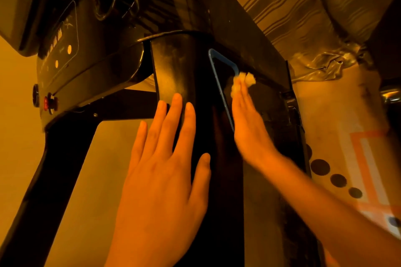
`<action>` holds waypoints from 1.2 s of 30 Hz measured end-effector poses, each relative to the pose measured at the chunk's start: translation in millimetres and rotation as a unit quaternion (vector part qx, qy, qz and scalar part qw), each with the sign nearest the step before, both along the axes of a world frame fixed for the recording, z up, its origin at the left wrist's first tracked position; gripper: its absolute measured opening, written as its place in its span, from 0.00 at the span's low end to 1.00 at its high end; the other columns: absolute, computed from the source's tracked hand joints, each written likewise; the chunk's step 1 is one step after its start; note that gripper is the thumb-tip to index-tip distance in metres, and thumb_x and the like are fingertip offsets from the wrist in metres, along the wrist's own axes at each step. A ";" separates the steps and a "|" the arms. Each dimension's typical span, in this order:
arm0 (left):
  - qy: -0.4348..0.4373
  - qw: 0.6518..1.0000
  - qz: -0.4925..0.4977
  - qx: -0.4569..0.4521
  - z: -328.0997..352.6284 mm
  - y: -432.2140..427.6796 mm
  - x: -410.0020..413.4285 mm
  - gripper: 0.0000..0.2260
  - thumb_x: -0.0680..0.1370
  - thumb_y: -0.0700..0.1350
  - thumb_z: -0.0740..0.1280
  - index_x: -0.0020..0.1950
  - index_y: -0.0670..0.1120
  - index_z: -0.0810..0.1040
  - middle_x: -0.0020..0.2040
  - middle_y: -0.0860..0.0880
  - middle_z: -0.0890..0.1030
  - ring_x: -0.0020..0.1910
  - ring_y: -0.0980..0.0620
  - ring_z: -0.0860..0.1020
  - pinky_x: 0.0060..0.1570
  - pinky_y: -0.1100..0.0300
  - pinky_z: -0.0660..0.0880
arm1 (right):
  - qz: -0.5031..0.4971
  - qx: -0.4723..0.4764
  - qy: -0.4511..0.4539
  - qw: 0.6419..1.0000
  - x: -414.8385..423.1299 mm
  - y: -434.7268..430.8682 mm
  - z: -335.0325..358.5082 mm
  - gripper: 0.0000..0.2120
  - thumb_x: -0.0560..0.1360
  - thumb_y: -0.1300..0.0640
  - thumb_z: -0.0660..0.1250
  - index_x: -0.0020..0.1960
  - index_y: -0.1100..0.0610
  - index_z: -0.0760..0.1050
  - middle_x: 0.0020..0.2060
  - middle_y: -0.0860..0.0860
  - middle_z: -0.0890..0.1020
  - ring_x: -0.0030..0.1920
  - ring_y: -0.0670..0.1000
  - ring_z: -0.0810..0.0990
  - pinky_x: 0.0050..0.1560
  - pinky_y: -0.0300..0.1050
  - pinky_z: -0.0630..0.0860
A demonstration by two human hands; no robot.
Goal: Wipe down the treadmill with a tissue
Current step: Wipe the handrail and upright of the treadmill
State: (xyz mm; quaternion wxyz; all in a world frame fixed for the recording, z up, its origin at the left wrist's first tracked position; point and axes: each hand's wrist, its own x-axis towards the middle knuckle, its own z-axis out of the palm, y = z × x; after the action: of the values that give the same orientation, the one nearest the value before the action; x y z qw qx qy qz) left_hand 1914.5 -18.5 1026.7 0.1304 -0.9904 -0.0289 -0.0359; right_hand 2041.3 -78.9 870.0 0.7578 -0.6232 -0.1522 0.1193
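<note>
The black treadmill (173,65) fills the middle of the view, its console at the upper left and a dusty upright panel in the centre. My left hand (165,171) lies flat on that panel with fingers spread, holding nothing. My right hand (249,123) presses a crumpled pale tissue (243,81) with its fingertips against the panel's right face, just inside a blue-edged outline (221,84). The right hand is blurred. A lighter dusty patch (169,76) shows above my left fingertips.
The console (63,50) carries round buttons and a red knob (48,102) at the left. A striped curtain (293,6) hangs at the upper right. A cardboard box (358,158) with orange markings and dark dots stands close to the treadmill's right side.
</note>
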 end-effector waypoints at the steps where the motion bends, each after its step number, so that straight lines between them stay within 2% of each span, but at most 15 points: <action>1: 0.003 1.000 -0.001 0.007 -0.2 0.3 -0.4 0.31 0.83 0.58 0.53 0.85 0.50 0.54 0.85 0.50 0.52 0.84 0.52 0.45 0.78 0.56 0.41 | 0.007 -0.021 0.020 1.000 19.5 0.5 7.6 0.28 0.86 0.46 0.36 0.83 0.54 0.41 0.84 0.51 0.44 0.83 0.47 0.43 0.83 0.46 0.43; 2: 0.004 1.000 -0.001 0.008 -0.2 0.5 -0.9 0.31 0.83 0.58 0.53 0.85 0.50 0.54 0.85 0.50 0.52 0.84 0.52 0.45 0.78 0.57 0.40 | 0.006 -0.024 0.025 0.999 31.2 1.6 9.9 0.28 0.86 0.48 0.36 0.83 0.58 0.42 0.84 0.53 0.45 0.84 0.50 0.43 0.83 0.46 0.43; 4: -0.003 1.000 -0.002 -0.005 -0.5 0.9 -1.1 0.31 0.83 0.58 0.53 0.85 0.50 0.54 0.85 0.50 0.52 0.84 0.52 0.45 0.79 0.56 0.41 | 0.004 0.005 0.016 1.000 19.6 1.4 5.8 0.26 0.88 0.50 0.40 0.83 0.55 0.40 0.84 0.50 0.43 0.83 0.46 0.41 0.83 0.47 0.43; 6: -0.007 1.000 -0.005 -0.012 -2.1 1.9 -0.1 0.31 0.83 0.58 0.54 0.84 0.50 0.55 0.85 0.50 0.53 0.84 0.51 0.46 0.79 0.54 0.43 | 0.006 0.040 0.010 0.999 -34.8 -6.1 -3.6 0.27 0.86 0.42 0.43 0.82 0.46 0.41 0.83 0.41 0.42 0.82 0.39 0.41 0.83 0.44 0.43; 8: -0.008 1.000 -0.007 -0.013 -2.7 3.1 0.4 0.31 0.83 0.58 0.53 0.84 0.50 0.55 0.85 0.50 0.53 0.84 0.52 0.46 0.78 0.55 0.43 | 0.006 0.056 -0.011 0.998 -94.4 -13.8 -7.0 0.30 0.83 0.35 0.43 0.82 0.43 0.43 0.82 0.35 0.43 0.82 0.39 0.42 0.82 0.41 0.42; 10: -0.006 1.000 -0.005 -0.017 -1.6 2.4 -0.2 0.30 0.83 0.58 0.53 0.85 0.51 0.53 0.85 0.51 0.51 0.84 0.53 0.44 0.79 0.56 0.41 | 0.006 0.049 -0.011 0.999 -114.4 -15.9 -11.5 0.32 0.82 0.32 0.43 0.81 0.42 0.42 0.82 0.33 0.42 0.82 0.39 0.42 0.81 0.43 0.41; 13: -0.001 1.000 -0.005 -0.023 -0.1 0.7 -1.8 0.31 0.83 0.59 0.51 0.85 0.52 0.51 0.86 0.53 0.48 0.83 0.56 0.41 0.80 0.57 0.39 | 0.015 0.020 0.008 1.000 -65.6 -9.5 -8.7 0.26 0.82 0.37 0.42 0.79 0.38 0.40 0.80 0.34 0.38 0.80 0.34 0.38 0.83 0.44 0.40; 16: -0.001 1.000 0.001 -0.017 -0.4 -0.1 -1.9 0.31 0.82 0.60 0.49 0.85 0.53 0.48 0.85 0.54 0.45 0.83 0.57 0.38 0.79 0.55 0.37 | 0.006 0.004 0.021 1.000 -36.7 -2.0 -3.0 0.24 0.85 0.43 0.41 0.78 0.42 0.37 0.80 0.38 0.36 0.79 0.35 0.36 0.83 0.50 0.40; 21: -0.003 1.000 0.004 -0.013 -0.2 -2.2 0.2 0.32 0.82 0.60 0.47 0.85 0.53 0.47 0.85 0.54 0.42 0.82 0.55 0.36 0.77 0.55 0.35 | -0.019 0.066 -0.033 0.997 -148.8 -17.3 -13.3 0.29 0.84 0.40 0.46 0.82 0.41 0.41 0.82 0.34 0.43 0.83 0.43 0.44 0.83 0.60 0.45; 22: 0.000 1.000 0.006 -0.013 0.1 -1.9 0.4 0.32 0.81 0.60 0.46 0.85 0.52 0.46 0.85 0.54 0.42 0.82 0.55 0.36 0.76 0.56 0.34 | -0.014 0.061 -0.037 0.997 -157.1 -20.1 -14.0 0.29 0.84 0.40 0.45 0.82 0.39 0.40 0.82 0.33 0.43 0.83 0.43 0.44 0.83 0.59 0.45; 26: -0.001 1.000 0.001 -0.008 1.6 -2.9 1.4 0.33 0.80 0.60 0.46 0.85 0.52 0.44 0.85 0.53 0.40 0.81 0.55 0.34 0.74 0.57 0.31 | 0.011 0.037 -0.063 0.997 -94.6 -14.6 20.1 0.25 0.84 0.41 0.40 0.80 0.41 0.40 0.80 0.33 0.40 0.79 0.32 0.39 0.79 0.33 0.37; 27: -0.002 1.000 0.002 -0.009 1.5 -2.8 1.6 0.33 0.80 0.59 0.46 0.85 0.52 0.44 0.85 0.53 0.39 0.81 0.55 0.33 0.74 0.58 0.31 | 0.008 0.016 -0.079 0.997 -72.6 -11.2 28.5 0.25 0.85 0.43 0.39 0.81 0.43 0.39 0.81 0.35 0.40 0.78 0.31 0.38 0.77 0.31 0.35; 30: 0.004 1.000 0.001 -0.009 1.5 -2.9 1.7 0.34 0.80 0.59 0.47 0.85 0.53 0.43 0.84 0.53 0.38 0.81 0.55 0.33 0.73 0.59 0.31 | -0.023 -0.029 -0.140 0.989 -59.2 -9.5 26.1 0.27 0.87 0.49 0.39 0.84 0.52 0.41 0.84 0.44 0.42 0.82 0.40 0.39 0.79 0.36 0.33; 34: 0.007 1.000 0.003 -0.007 3.3 -1.5 2.7 0.34 0.80 0.60 0.46 0.85 0.53 0.42 0.84 0.54 0.38 0.81 0.56 0.33 0.72 0.60 0.29 | -0.002 0.035 -0.156 0.987 -155.9 -27.6 -2.8 0.28 0.87 0.42 0.41 0.85 0.48 0.43 0.84 0.41 0.46 0.84 0.47 0.46 0.81 0.43 0.39; 36: 0.006 1.000 0.007 -0.008 3.9 -2.5 3.4 0.34 0.80 0.60 0.46 0.84 0.54 0.42 0.84 0.55 0.38 0.80 0.57 0.32 0.71 0.60 0.28 | 0.011 0.041 -0.150 0.988 -161.9 -31.2 -4.8 0.28 0.86 0.42 0.41 0.84 0.46 0.42 0.83 0.39 0.45 0.83 0.45 0.45 0.80 0.42 0.38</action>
State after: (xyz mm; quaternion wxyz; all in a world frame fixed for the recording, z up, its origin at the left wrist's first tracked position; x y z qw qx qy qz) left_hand 1917.9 -21.0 1030.6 0.1232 -0.9913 -0.0355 -0.0284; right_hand 1879.4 -110.1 865.1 0.7496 -0.6010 -0.2759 0.0264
